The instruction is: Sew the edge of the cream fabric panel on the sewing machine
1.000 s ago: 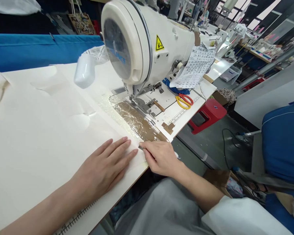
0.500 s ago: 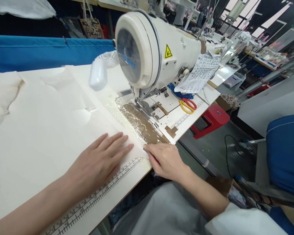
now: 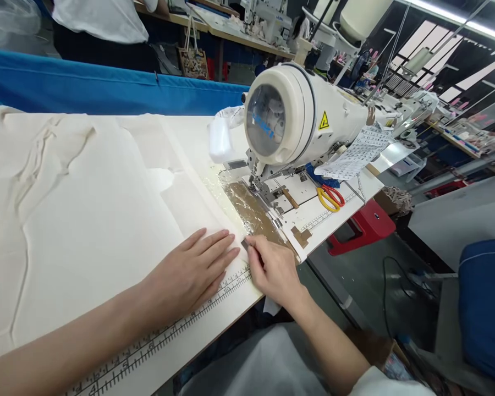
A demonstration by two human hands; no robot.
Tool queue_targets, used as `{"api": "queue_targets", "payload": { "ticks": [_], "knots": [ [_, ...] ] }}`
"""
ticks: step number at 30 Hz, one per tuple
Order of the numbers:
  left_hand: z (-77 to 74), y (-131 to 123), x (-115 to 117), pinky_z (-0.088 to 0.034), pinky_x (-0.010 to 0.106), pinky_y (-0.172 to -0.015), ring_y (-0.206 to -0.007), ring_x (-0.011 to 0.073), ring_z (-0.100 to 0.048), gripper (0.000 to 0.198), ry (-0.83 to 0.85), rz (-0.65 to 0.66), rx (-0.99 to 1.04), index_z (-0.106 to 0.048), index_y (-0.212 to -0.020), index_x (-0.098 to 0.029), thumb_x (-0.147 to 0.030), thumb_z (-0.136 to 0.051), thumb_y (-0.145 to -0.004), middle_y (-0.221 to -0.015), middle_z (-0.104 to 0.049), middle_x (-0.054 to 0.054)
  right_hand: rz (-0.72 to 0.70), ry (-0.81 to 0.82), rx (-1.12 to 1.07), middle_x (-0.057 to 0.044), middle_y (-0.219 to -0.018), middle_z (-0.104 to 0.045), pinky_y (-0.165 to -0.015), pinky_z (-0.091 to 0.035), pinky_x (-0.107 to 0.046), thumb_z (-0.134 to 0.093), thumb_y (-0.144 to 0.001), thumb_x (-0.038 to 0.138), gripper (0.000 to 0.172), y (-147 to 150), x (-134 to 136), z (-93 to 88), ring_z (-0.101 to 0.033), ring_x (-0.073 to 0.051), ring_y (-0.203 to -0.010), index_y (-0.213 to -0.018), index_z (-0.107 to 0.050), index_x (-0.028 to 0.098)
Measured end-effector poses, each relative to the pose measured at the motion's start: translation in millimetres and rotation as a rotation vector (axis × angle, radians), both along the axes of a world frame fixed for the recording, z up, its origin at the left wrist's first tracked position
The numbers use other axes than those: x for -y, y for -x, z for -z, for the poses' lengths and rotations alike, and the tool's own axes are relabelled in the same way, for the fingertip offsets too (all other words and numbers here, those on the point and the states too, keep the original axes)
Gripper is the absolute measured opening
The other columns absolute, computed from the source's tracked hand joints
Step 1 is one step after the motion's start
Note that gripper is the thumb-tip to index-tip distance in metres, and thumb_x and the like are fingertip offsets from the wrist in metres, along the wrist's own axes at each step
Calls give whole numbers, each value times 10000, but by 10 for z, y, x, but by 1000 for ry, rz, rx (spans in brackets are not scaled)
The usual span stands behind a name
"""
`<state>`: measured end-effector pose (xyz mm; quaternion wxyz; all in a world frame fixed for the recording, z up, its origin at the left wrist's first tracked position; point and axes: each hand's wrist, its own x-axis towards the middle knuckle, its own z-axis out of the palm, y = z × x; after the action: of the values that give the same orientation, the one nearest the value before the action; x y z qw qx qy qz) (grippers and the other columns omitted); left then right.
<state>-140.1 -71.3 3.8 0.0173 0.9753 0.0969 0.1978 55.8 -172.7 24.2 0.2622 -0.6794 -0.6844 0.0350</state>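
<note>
Head view: left hand (image 3: 193, 269) flat, fingers extended, resting on white cloth (image 3: 103, 220). Right hand (image 3: 274, 269): fingertips pinching a small dark-grey flat piece (image 3: 244, 243) at the cloth's near right corner. Cloth lies on the table (image 3: 214, 322), beside the sewing machine (image 3: 330, 110). Step looks like flattening the edge; next move probably calls for light, even pressure. Cloth thin, matte, rumpled far left. Machine glossy, rounded. Brown patch (image 3: 251, 206) shiny, crinkled.

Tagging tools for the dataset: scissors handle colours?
Scissors: one handle loop yellow, the other red; shows best in the head view.
</note>
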Motion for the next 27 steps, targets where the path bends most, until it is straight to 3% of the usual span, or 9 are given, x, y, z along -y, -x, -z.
{"api": "queue_targets", "payload": {
  "ticks": [11,17,23,27],
  "knots": [
    [-14,-27,9,-296,422,-1171,-1363,268,-498,405,-32,-11,4,-635,-1334,-175,-321,-427,-1019,-1436,-595,95,-41,1,115,-31,-768,-711,-610,-392,-283,-425,-989,177,210,22,-59,29,-659,-177,-666,-1054,-624,173],
    [17,-24,3,-317,428,-1153,-1360,269,-496,398,-37,-15,-8,-633,-1339,-186,-315,-449,-1012,-1430,-601,88,-108,72,171,-2,-638,-617,-556,-328,-295,-411,-951,155,237,-117,186,-119,-575,-159,-559,-926,-646,175],
    [30,-31,28,-204,422,-1243,-1402,257,-456,430,-39,35,12,-605,-1367,-109,-245,-389,-1021,-1461,-570,115,-16,35,-73,-13,-784,-711,-590,-407,-263,-427,-1004,207,227,-197,325,-72,-625,-140,-612,-1072,-639,162],
    [16,-39,53,-195,429,-1250,-1389,253,-475,435,-16,59,3,-597,-1388,-153,-294,-381,-1038,-1449,-581,109,-34,10,-39,-36,-867,-741,-642,-447,-271,-428,-1013,216,220,-160,262,11,-673,-166,-696,-1097,-626,174]
  ]
}}
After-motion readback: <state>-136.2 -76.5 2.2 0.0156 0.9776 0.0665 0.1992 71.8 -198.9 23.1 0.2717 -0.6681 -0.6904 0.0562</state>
